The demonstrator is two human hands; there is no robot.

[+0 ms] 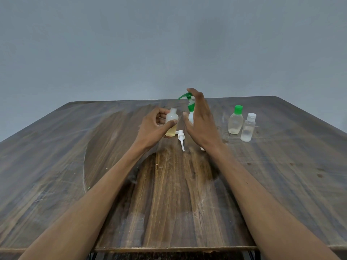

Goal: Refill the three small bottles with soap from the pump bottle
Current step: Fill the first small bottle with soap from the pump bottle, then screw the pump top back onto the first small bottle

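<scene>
Left grip (154, 124) curled round small open-necked translucent bottle (171, 122), amber soap low inside, steadied beside white green-headed pump bottle (191, 111) under flat open right grip (199, 119), presumably for pumping; remaining two capped.

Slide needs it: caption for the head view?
Left hand holds an open small bottle; right hand works the pump bottle.
</scene>
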